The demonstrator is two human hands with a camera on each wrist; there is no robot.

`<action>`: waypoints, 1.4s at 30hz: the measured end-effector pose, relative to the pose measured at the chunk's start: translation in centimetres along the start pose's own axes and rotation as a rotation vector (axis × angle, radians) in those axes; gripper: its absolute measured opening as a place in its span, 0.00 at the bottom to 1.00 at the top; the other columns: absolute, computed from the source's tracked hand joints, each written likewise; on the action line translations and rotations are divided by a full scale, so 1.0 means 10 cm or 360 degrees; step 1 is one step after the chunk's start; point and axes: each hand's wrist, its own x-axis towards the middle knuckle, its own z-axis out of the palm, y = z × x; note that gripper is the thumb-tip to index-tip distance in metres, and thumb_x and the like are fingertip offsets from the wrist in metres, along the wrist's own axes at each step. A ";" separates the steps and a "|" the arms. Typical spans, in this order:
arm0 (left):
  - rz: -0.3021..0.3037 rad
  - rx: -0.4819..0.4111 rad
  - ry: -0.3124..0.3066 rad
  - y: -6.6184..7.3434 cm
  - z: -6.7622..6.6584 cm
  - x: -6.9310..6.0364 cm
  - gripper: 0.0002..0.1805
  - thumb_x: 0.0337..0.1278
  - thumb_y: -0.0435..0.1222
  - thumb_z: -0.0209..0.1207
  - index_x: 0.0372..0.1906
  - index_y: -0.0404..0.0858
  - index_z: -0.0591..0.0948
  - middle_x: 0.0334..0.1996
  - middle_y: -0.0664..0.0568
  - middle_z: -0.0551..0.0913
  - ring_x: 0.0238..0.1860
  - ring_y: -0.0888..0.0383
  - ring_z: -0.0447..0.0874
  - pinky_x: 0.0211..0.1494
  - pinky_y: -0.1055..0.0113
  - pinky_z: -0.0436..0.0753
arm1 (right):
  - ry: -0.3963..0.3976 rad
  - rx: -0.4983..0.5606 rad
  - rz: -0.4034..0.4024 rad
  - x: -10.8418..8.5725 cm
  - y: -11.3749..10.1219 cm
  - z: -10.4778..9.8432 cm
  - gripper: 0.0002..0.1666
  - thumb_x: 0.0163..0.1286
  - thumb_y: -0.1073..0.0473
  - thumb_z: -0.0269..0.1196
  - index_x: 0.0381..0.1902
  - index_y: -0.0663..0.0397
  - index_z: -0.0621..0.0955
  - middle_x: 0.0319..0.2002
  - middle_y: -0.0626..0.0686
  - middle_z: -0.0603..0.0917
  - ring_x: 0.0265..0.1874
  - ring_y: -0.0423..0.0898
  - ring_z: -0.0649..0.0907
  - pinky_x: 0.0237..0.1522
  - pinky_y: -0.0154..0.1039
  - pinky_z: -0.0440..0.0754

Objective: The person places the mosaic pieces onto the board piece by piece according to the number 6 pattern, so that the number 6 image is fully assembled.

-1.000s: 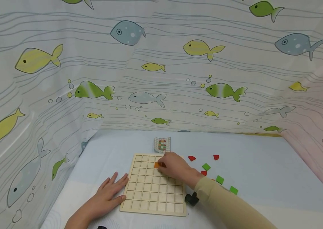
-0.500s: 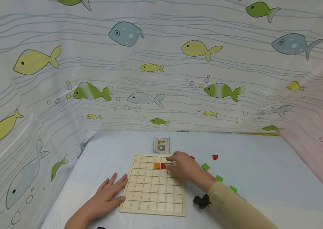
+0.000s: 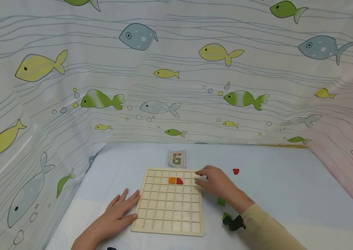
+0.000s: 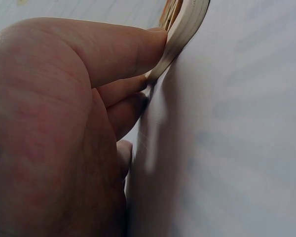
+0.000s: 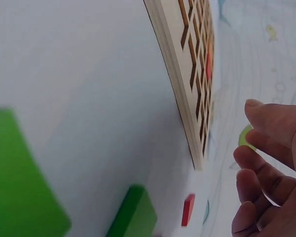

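A pale wooden grid board point(image 3: 156, 208) lies flat on the table. An orange square tile point(image 3: 172, 180) and a red quarter-round tile point(image 3: 179, 181) sit side by side in its second row from the far edge. My left hand point(image 3: 118, 213) is spread flat at the board's left edge; the left wrist view shows its thumb touching the rim point(image 4: 187, 29). Near the far right corner hovers my right hand point(image 3: 215, 180), fingers parted with nothing between them. In the right wrist view, thumb and fingers point(image 5: 256, 163) stand apart in the air, beyond the board's side point(image 5: 180, 94).
Behind the board lies a small pattern card point(image 3: 177, 158). To the right are a loose red quarter-round piece point(image 3: 236, 171) and green tiles point(image 3: 221, 201), partly covered by my right arm. A black wrist camera point(image 3: 234, 223) hangs low under the sleeve. Fish-patterned cloth surrounds the table.
My right hand has let go of the red quarter-round tile beside the orange square and moved right, off those tiles. Green tiles now show under the forearm. My left hand stays put.
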 end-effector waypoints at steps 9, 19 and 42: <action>0.0039 0.0003 0.0045 0.01 0.02 -0.01 0.35 0.66 0.48 0.59 0.74 0.38 0.66 0.75 0.50 0.59 0.77 0.37 0.39 0.72 0.44 0.36 | 0.0083 0.0043 0.0119 -0.22 0.24 -0.13 0.22 0.64 0.51 0.71 0.56 0.45 0.85 0.47 0.43 0.83 0.41 0.43 0.80 0.41 0.39 0.82; 0.0009 0.0001 0.0020 -0.02 0.01 -0.01 0.36 0.67 0.49 0.58 0.74 0.39 0.65 0.75 0.53 0.57 0.77 0.40 0.37 0.72 0.44 0.35 | 0.0111 0.0062 0.0191 -0.42 0.47 -0.14 0.21 0.62 0.53 0.72 0.54 0.47 0.86 0.45 0.44 0.83 0.37 0.41 0.78 0.36 0.36 0.80; 0.0007 0.0032 0.0022 -0.02 0.03 0.00 0.36 0.66 0.50 0.59 0.74 0.39 0.65 0.75 0.53 0.58 0.77 0.40 0.37 0.72 0.41 0.36 | 0.0065 -0.0024 0.0251 -0.56 0.69 -0.14 0.20 0.60 0.54 0.73 0.52 0.45 0.87 0.42 0.43 0.82 0.38 0.42 0.77 0.41 0.41 0.80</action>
